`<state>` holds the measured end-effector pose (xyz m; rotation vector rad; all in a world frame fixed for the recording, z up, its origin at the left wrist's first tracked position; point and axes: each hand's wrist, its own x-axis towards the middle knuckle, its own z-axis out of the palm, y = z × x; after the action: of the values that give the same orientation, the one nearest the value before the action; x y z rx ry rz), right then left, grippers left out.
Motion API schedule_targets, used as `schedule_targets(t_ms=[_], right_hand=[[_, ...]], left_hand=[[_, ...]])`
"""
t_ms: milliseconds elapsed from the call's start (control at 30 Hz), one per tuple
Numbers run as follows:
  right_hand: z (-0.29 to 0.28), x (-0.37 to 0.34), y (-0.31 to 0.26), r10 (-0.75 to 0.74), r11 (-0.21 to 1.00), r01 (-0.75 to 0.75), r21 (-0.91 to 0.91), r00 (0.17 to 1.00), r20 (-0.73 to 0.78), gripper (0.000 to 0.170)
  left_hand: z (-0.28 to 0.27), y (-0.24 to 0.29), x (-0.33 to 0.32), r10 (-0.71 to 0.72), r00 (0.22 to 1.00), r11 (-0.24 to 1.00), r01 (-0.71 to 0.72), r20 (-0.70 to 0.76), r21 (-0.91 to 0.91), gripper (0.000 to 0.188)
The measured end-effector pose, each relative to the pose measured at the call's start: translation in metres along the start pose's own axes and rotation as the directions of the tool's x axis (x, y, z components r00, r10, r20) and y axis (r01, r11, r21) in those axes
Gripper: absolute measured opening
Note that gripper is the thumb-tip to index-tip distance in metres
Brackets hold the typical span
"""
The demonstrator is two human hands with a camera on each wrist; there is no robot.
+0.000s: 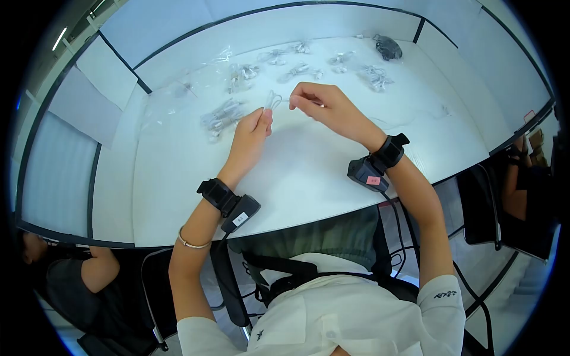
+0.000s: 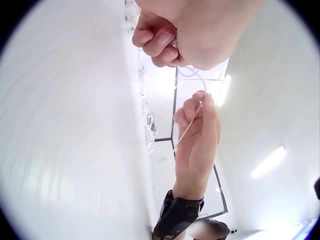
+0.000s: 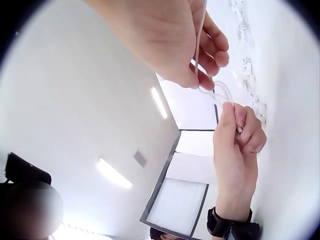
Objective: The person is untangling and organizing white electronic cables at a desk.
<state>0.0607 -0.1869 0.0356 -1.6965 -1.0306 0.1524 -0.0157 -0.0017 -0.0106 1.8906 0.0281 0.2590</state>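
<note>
My left hand (image 1: 249,136) grips a white cable (image 1: 273,99) gathered into small loops, which stick up past the thumb over the table. To its right, my right hand (image 1: 337,113) pinches a strand of the same cable between thumb and fingertip, its other fingers bent loosely. In the right wrist view, the strand (image 3: 200,35) runs up along the right palm, and the loops (image 3: 226,90) bridge the small gap between the hands. The left fingers hide the lower part of the coil.
Bagged white cables (image 1: 222,118) lie left of the hands, with several more bundles (image 1: 295,71) behind. A black bundle (image 1: 388,47) sits at the back right. Loose thin cable (image 1: 409,123) trails over the table's right side. Low white panels (image 1: 493,65) border the table (image 1: 297,178).
</note>
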Motion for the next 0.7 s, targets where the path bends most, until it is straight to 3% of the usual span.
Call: schedule_targets(t_ms=[100,133,233,333,433,700], right_hand=[[0.0045,0.0042,0.0099,-0.379,0.878,0.330,-0.347,0.921,-0.083,0.018],[0.0036,0.0035,0.0082,-0.415,0.836,0.334,-0.435,0.904,-0.104,0.015],[-0.0012,-0.0001,0.0021,-0.076,0.979,0.086,-0.183,0.995,0.061,0.015],[0.0042,-0.0037,0.0013,0.110,0.992,-0.095,-0.083,0.974,0.200,0.018],[0.0050,-0.0016,0.0000,0.156,0.975,-0.193,0.106,0.945,0.286,0.021],[0.0029,0.0003,0.0044,0.248,0.796,-0.375,0.475,0.918,0.310,0.025]], left_hand=[[0.0017,0.0005,-0.0024,-0.004,0.999,1.000,0.005,-0.046,0.017,0.039],[0.0002,0.0028,-0.0026,-0.004,0.999,1.000,0.004,-0.049,0.003,0.038],[-0.0003,0.0036,-0.0016,0.013,0.997,1.000,-0.014,-0.070,-0.008,0.038],[-0.0016,0.0043,-0.0010,0.024,0.998,1.000,-0.025,-0.053,-0.005,0.038],[-0.0012,0.0023,-0.0010,0.037,0.999,0.999,-0.037,-0.036,0.010,0.038],[0.0042,0.0075,-0.0037,0.050,0.999,0.997,-0.050,0.011,-0.056,0.037]])
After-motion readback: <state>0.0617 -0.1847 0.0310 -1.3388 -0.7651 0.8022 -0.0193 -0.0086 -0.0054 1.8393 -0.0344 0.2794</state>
